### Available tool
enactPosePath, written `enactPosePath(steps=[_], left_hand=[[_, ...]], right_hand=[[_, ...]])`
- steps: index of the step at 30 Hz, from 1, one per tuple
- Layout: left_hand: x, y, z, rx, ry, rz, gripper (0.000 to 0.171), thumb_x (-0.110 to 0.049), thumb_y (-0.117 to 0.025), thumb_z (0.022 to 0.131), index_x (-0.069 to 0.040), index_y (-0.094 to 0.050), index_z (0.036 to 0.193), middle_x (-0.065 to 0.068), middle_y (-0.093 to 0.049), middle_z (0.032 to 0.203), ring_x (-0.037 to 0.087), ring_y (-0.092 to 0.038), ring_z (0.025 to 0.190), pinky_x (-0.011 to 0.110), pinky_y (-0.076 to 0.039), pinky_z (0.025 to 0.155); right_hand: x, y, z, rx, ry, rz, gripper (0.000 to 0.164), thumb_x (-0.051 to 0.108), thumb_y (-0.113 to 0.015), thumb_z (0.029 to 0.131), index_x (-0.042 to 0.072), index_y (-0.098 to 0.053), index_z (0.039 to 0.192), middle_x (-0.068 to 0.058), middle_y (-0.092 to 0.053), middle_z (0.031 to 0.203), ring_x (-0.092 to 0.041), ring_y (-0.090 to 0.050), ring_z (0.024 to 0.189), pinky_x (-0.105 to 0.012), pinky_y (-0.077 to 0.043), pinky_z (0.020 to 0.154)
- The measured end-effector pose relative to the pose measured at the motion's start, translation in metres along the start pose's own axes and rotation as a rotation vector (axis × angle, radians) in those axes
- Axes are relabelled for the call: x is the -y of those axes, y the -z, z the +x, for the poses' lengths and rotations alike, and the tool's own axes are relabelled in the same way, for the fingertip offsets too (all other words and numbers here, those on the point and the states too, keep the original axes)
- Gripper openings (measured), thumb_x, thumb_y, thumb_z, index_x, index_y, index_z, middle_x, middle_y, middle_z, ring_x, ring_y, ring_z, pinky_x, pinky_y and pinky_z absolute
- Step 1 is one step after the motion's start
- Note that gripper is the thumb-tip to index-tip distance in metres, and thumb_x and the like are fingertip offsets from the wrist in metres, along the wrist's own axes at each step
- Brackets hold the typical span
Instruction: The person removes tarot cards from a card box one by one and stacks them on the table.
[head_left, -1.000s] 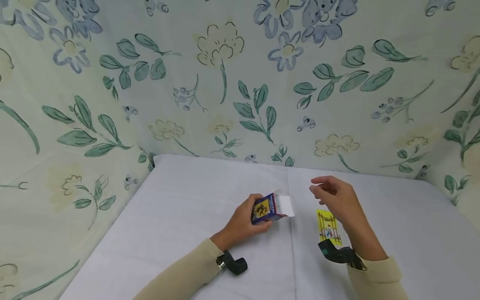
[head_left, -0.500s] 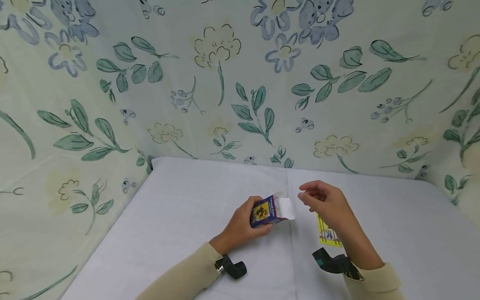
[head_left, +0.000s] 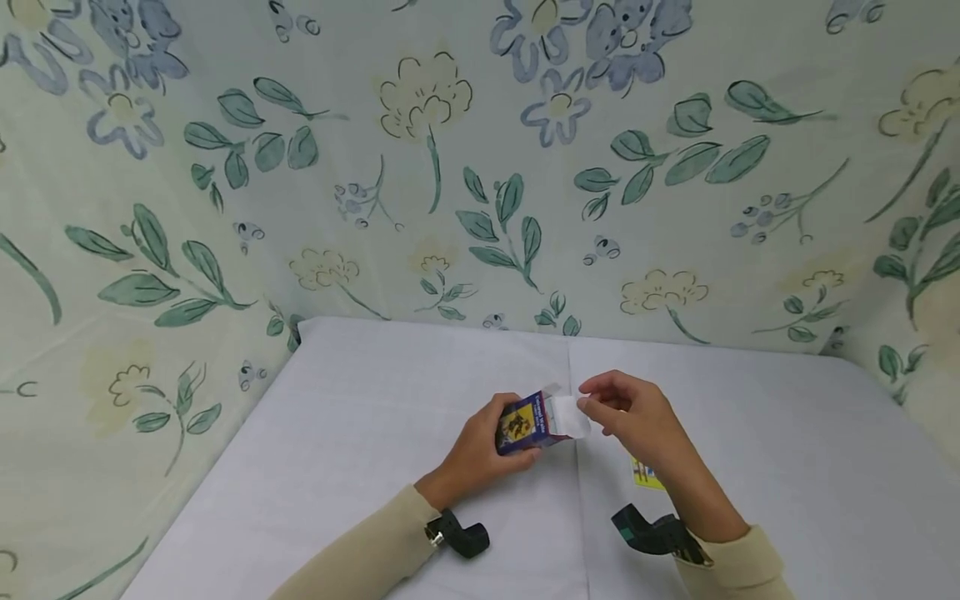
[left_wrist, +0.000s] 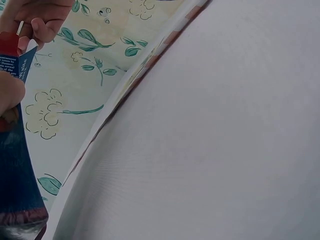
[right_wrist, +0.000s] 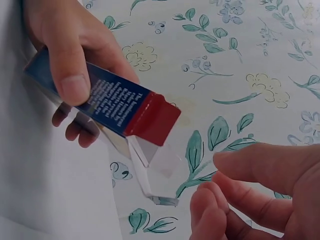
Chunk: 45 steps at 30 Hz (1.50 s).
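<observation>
My left hand grips a small blue card box with a yellow picture on its front, holding it just above the white cloth. The box's end is open, and a white flap sticks out towards the right. In the right wrist view the left thumb presses the printed side, and a red side flap stands out. My right hand, its fingers loosely bent, hovers by the white flap; in the right wrist view its fingertips are apart from the box. Below the right forearm lies a yellow picture card, partly hidden.
A white cloth covers the table. Behind and beside it hangs a floral fabric that closes in the space. Each wrist wears a black camera mount.
My right hand has moved left and slightly down, from above the yellow card to the box's flap. Its forearm now covers more of the card. My left hand has hardly moved.
</observation>
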<state>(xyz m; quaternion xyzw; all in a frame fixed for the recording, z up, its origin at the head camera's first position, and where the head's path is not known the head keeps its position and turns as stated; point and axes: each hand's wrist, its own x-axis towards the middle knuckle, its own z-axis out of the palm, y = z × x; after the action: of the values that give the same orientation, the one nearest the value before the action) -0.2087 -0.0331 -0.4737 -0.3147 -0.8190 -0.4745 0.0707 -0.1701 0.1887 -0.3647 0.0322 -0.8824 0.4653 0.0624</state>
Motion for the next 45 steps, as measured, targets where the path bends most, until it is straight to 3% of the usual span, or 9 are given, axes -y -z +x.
enactPosePath(steps=[19, 36, 45], left_hand=[[0.006, 0.002, -0.006, 0.007, -0.005, -0.027, 0.066, -0.045, -0.073, 0.083, -0.018, -0.040, 0.134, -0.002, -0.055, 0.117, 0.010, -0.053, 0.099, 0.026, -0.049, 0.084], [0.007, -0.001, -0.001, 0.009, -0.031, 0.000, 0.066, -0.043, -0.074, 0.082, -0.019, -0.040, 0.133, -0.002, -0.056, 0.117, 0.009, -0.053, 0.098, 0.025, -0.048, 0.083], [0.005, -0.002, 0.000, 0.019, -0.030, 0.017, 0.067, -0.042, -0.075, 0.081, -0.019, -0.040, 0.133, -0.003, -0.055, 0.117, 0.008, -0.053, 0.099, 0.025, -0.048, 0.084]], right_hand=[[0.003, -0.027, -0.004, 0.031, 0.023, -0.039, 0.010, 0.014, -0.073, 0.085, 0.010, -0.068, 0.093, -0.001, -0.064, 0.079, -0.020, -0.057, 0.075, -0.027, -0.051, 0.061], [-0.008, -0.030, 0.000, 0.062, -0.033, -0.052, 0.023, 0.022, -0.075, 0.084, 0.007, -0.063, 0.096, -0.001, -0.062, 0.077, -0.017, -0.056, 0.070, -0.025, -0.049, 0.062], [-0.012, -0.034, 0.001, 0.069, -0.065, -0.064, 0.021, 0.019, -0.073, 0.084, 0.007, -0.061, 0.095, -0.002, -0.060, 0.074, -0.018, -0.054, 0.069, -0.026, -0.048, 0.060]])
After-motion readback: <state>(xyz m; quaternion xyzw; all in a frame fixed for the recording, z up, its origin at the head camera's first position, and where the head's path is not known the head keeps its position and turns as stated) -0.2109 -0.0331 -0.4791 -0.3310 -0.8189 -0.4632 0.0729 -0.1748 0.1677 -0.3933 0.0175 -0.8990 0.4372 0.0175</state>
